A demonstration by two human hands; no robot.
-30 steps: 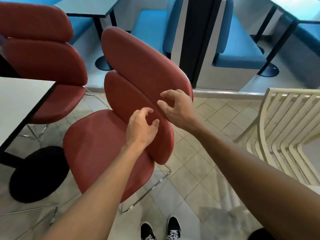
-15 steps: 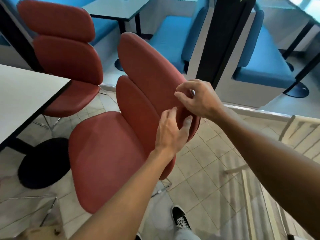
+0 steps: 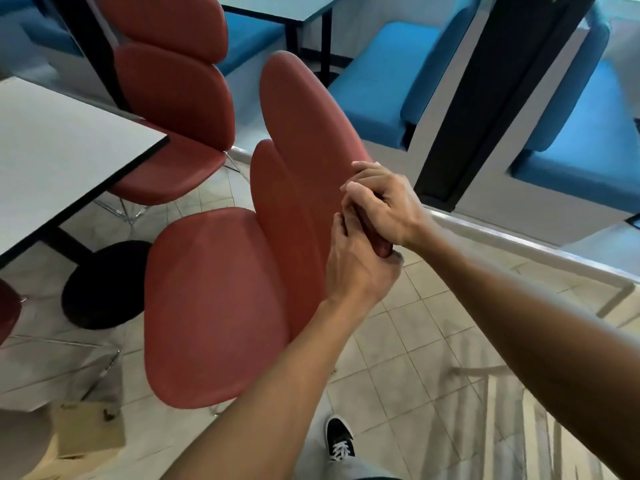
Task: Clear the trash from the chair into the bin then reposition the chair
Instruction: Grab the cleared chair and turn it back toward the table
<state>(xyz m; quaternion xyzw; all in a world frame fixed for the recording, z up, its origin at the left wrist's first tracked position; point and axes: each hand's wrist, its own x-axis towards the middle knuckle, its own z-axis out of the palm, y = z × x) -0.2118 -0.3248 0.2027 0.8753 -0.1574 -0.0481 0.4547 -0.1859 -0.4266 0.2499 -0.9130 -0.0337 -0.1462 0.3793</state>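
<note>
A red padded chair (image 3: 214, 299) stands in the middle of the view, its seat bare and its two-part backrest facing left. My left hand (image 3: 356, 268) grips the right edge of the lower back pad. Just above it, my right hand (image 3: 384, 206) is closed over the edge of the upper back pad. Both hands touch each other at the backrest's rim. No trash shows on the seat. A brown cardboard box (image 3: 86, 431) sits on the floor at the lower left.
A white table (image 3: 62, 147) with a black round base (image 3: 104, 282) stands left of the chair. A second red chair (image 3: 173, 98) is behind it. Blue booth seats (image 3: 381, 74) and a black pillar (image 3: 485, 98) lie beyond. My shoe (image 3: 339, 441) is on the tiled floor.
Both hands have closed onto the backrest's right edge. The view has shifted right and closer to the chair, and the white slatted chair at the right has left the frame.
</note>
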